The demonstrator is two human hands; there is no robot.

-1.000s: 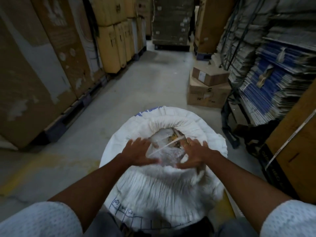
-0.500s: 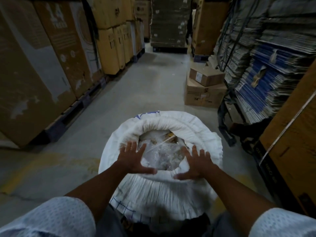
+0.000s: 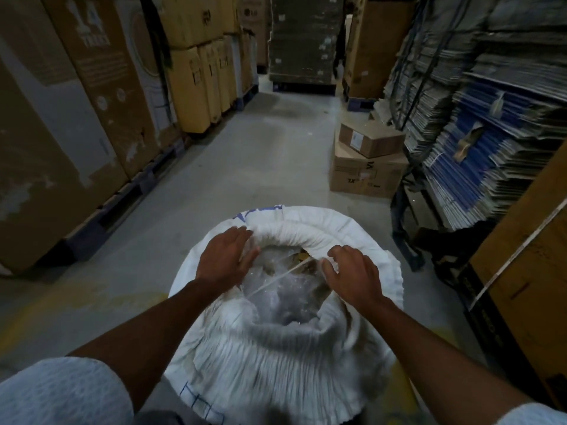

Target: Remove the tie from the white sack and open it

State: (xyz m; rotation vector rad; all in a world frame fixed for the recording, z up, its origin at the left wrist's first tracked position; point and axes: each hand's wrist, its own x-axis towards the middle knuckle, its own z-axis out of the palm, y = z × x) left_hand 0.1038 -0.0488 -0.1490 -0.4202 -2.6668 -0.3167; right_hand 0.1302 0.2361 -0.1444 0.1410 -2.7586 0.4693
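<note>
The white sack [image 3: 276,363] stands upright on the floor right in front of me, its mouth rolled down into a thick rim. Inside shows clear plastic [image 3: 285,289] with brownish items under it. A thin pale strip [image 3: 276,279] runs diagonally across the opening. My left hand [image 3: 225,259] lies flat on the far-left rim, fingers together and stretched forward. My right hand [image 3: 352,276] is on the right rim with fingers curled, pinching the sack's edge near the strip's upper end.
Tall cardboard cartons on pallets [image 3: 92,118] line the left side of the aisle. Two stacked brown boxes [image 3: 366,161] sit on the floor at right, beside racks of flattened cartons [image 3: 491,133]. A large strapped carton [image 3: 527,286] stands close on the right.
Both hands moved from the near side of the opening outward and forward along the rim. The sack's mouth is wider. The right hand's fingers went from spread to curled on the edge.
</note>
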